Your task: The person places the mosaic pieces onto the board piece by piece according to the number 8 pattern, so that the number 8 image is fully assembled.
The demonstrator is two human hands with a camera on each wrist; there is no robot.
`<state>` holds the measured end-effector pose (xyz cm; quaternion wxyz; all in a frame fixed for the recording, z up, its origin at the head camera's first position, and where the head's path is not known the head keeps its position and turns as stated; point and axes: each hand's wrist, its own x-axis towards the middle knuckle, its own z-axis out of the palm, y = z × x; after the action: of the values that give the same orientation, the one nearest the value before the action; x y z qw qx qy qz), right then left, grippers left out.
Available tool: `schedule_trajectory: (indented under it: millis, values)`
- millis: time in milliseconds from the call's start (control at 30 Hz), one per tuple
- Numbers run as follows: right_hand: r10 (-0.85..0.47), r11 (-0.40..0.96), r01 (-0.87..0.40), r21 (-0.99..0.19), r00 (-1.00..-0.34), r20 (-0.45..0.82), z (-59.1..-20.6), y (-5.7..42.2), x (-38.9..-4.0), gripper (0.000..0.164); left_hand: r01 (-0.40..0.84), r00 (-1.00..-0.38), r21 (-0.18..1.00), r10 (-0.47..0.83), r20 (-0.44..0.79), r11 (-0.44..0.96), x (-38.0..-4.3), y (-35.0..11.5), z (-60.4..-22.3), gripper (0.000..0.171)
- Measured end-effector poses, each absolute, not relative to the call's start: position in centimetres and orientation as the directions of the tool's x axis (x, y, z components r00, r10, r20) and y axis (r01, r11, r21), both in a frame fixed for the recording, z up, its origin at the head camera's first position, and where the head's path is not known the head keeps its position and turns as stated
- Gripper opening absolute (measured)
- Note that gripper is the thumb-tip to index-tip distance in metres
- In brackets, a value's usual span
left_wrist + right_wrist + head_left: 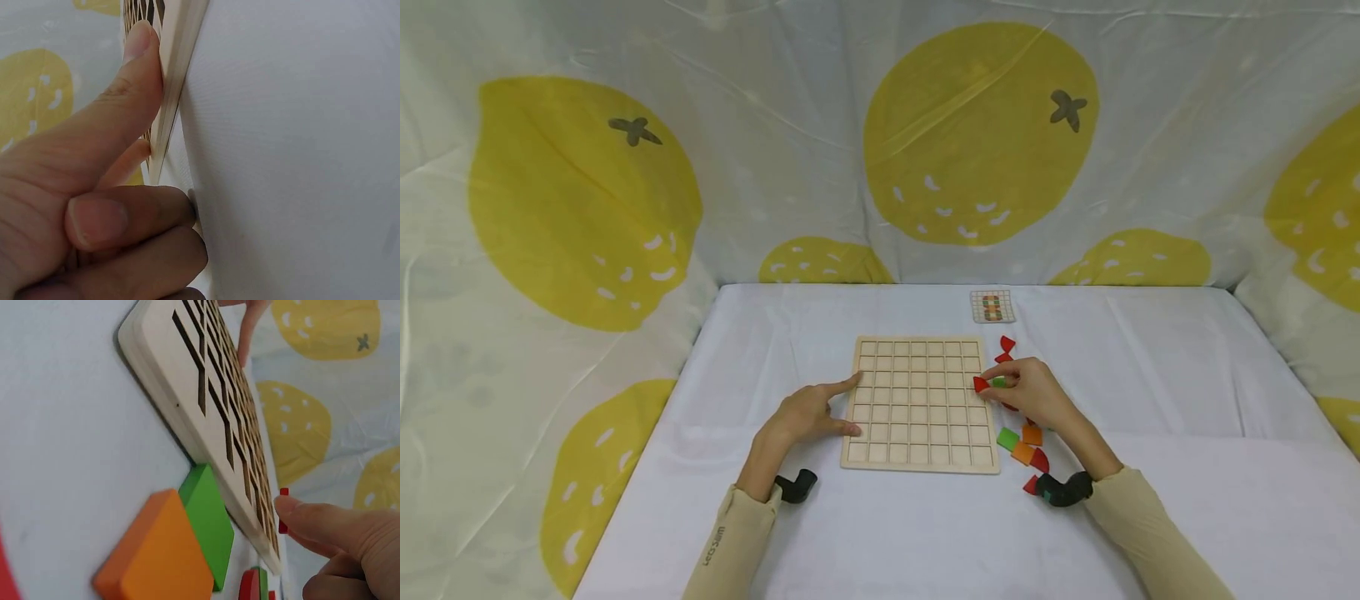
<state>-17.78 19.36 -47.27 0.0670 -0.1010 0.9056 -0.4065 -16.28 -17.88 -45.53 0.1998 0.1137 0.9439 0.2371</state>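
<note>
A wooden grid board (pixel 919 405) lies flat on the white cloth. At its left edge rests my left hand (pixel 801 414), thumb and index finger spread apart along the frame. In the left wrist view the thumb (pixel 139 53) lies over the rim, while the lower fingers are curled below. My right hand (pixel 1037 392) pinches a small red piece (pixel 980 384) between thumb and fingertips, over the board's right edge. From the right wrist view, the red piece (pixel 284 511) appears edge-on at the fingertips.
Right of the board lie a green square (pixel 1008 438), orange squares (pixel 1022 452) and red quarter-round pieces (pixel 1039 460); more sit partly under the right hand. Behind them is a small pattern card (pixel 992 307). A lemon-print curtain (pixel 790 150) hangs at the back.
</note>
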Motion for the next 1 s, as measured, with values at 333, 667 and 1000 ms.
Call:
schedule_trajectory:
  millis: [333, 667, 1000]
  values:
    - [-0.234, 0.644, -0.122, -0.755, -0.971, -0.042, -46.7, 15.7, -20.2, 0.027, 0.115, -0.891, 0.523, 0.32, -0.322, 0.845, -16.3, -18.1, -45.7, 0.096]
    - [-0.231, 0.634, -0.133, -0.762, -0.973, -0.022, -47.1, 13.9, -21.6, 0.024, 0.102, -0.888, 0.558, 0.328, -0.322, 0.823, -16.3, -18.0, -45.7, 0.095]
    - [-0.211, 0.627, -0.099, -0.773, -0.976, -0.046, -47.4, 13.7, -21.6, 0.026, 0.087, -0.885, 0.577, 0.329, -0.33, 0.812, -16.3, -18.0, -45.6, 0.095]
